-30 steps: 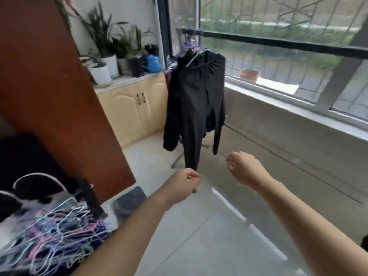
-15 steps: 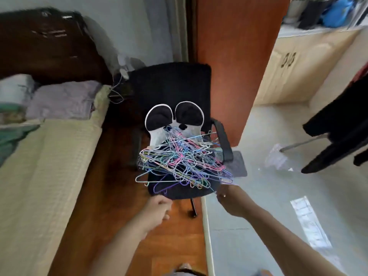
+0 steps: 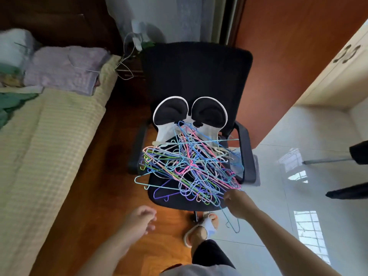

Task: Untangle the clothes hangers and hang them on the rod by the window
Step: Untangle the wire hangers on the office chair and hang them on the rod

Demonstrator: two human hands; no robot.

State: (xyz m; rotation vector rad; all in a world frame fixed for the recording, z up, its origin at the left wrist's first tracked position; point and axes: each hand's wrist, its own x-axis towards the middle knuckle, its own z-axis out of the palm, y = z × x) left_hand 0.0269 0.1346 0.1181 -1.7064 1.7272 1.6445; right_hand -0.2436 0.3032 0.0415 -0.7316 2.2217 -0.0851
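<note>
reaching into the tangled heap of thin coloured wire clothes hangers (image 3: pixel 189 166) on the black mesh office chair (image 3: pixel 199 76) | right hand (image 3: pixel 237 202) gripped a pale blue wire hanger (image 3: pixel 229 220) at the pile's near edge | left hand (image 3: pixel 139 220) hung loose, empty | hangers looked light, springy, snag-prone; best taken by the hook

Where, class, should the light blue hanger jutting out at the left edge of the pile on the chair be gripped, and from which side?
Probably its long straight bar, from the left front. That light blue hanger sticks clear of the tangled pile, so the left hand, open nearby, could likely close on it without snagging others.
</note>
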